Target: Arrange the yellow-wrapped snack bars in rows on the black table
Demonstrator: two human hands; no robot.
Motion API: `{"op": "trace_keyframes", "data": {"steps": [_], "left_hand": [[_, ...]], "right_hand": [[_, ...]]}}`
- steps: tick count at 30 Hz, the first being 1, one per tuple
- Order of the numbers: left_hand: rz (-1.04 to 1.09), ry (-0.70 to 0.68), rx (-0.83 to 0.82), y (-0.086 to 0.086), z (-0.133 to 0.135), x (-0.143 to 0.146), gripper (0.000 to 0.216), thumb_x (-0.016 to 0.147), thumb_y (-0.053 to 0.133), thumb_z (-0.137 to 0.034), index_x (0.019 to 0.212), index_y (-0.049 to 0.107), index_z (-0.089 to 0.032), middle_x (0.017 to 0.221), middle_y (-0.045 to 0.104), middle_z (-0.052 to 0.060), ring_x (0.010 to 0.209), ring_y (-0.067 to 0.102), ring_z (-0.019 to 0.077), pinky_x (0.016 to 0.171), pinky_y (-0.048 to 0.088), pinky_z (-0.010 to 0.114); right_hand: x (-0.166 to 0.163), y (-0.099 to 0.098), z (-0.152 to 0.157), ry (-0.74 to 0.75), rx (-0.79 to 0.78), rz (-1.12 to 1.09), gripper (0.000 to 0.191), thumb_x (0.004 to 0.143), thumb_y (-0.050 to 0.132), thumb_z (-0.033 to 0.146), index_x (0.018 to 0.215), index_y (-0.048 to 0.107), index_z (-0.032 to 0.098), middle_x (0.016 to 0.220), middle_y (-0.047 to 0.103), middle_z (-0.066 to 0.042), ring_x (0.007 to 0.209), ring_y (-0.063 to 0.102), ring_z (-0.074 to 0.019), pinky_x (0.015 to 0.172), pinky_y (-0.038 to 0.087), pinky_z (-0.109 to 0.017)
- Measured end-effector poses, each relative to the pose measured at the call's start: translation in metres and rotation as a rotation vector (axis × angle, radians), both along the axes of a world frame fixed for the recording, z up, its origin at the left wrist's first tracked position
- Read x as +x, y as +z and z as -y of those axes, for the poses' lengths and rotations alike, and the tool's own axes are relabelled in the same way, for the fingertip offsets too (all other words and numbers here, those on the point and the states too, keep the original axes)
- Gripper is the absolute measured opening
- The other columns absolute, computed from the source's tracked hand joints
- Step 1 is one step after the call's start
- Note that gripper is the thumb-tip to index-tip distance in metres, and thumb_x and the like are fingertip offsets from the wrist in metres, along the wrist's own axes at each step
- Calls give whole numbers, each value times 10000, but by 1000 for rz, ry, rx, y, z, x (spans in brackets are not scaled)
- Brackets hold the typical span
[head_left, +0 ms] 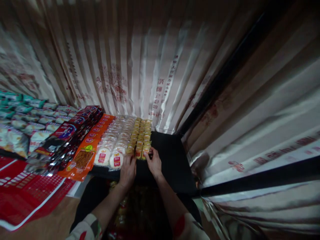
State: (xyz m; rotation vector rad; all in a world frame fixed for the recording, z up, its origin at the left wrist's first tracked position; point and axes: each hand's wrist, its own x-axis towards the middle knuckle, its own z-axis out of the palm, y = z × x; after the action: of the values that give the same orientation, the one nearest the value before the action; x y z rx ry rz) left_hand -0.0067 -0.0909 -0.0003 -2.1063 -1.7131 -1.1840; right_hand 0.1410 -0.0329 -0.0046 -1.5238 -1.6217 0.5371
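Small yellow snack packets (141,135) stand in tight rows on a black tabletop (172,163). My left hand (128,169) is at the front left corner of these rows, its fingers closed on a yellow packet; the fingertips are partly hidden. At the front right corner, my right hand (154,162) pinches a yellow packet (145,152) between thumb and fingers. Just left of the yellow rows lie two columns of round white crackers (117,159) in clear wrappers, overlapping one another. My left hand is close beside the nearest of them.
Further left are orange bags of stick snacks (81,159), dark red and black packs (61,136) and green-and-white bags (32,111). A red printed bag (30,190) hangs at the lower left. Pleated curtains (140,66) rise behind the table, and a black post (212,90) stands at right.
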Motion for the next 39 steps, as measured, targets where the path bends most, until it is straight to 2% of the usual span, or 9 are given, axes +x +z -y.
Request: {"op": "trace_keyframes", "data": {"steps": [6,10,15,19,25,31,39], "left_hand": [[-183,-86,-28,-8,0,-3,393,842,386,-99,1201,529,-173,1217,551,106,1137,468,242,941,437,411],[-302,-76,-60,-6,-3,-1,490,817,394,-76,1292,456,-181,1312,515,75,1149,474,257,917,427,400],[-315,-20,-98,-5,-7,5,481,825,386,-118,1298,461,-164,1302,527,102,1140,494,267,888,419,406],[-309,-12,-112,-3,-8,7,455,845,381,-154,1292,467,-150,1308,521,111,1136,501,265,895,403,409],[-276,-2,-102,0,-7,8,452,860,374,-163,1307,444,-144,1316,515,111,1151,491,261,906,383,405],[-275,-22,-114,2,-7,9,466,841,385,-158,1302,450,-140,1314,517,111,1135,502,263,891,391,406],[-313,-5,-103,0,-7,9,454,856,369,-158,1301,448,-108,1340,491,115,1161,484,269,894,381,415]], "right_hand": [[0,1,0,-4,14,-1,377,789,528,447,1080,537,207,976,603,-60,856,610,-187,752,500,-321],[0,1,1,-10,18,4,386,784,530,451,1076,547,200,959,609,-61,853,611,-187,741,504,-315],[0,1,1,-12,31,-42,397,768,547,432,1089,517,202,973,626,-57,857,613,-182,752,502,-318],[0,0,1,-27,-3,-89,328,753,553,412,1006,492,214,922,636,-31,825,622,-174,729,500,-314],[0,0,0,-30,-20,-69,295,743,556,425,942,493,216,889,615,-22,831,613,-172,726,492,-304],[0,0,0,-22,26,-35,258,767,530,443,877,511,210,867,566,-30,794,585,-168,704,489,-297],[0,2,2,-9,51,-18,257,763,548,434,877,529,205,836,547,-16,742,559,-150,681,474,-278]]}}
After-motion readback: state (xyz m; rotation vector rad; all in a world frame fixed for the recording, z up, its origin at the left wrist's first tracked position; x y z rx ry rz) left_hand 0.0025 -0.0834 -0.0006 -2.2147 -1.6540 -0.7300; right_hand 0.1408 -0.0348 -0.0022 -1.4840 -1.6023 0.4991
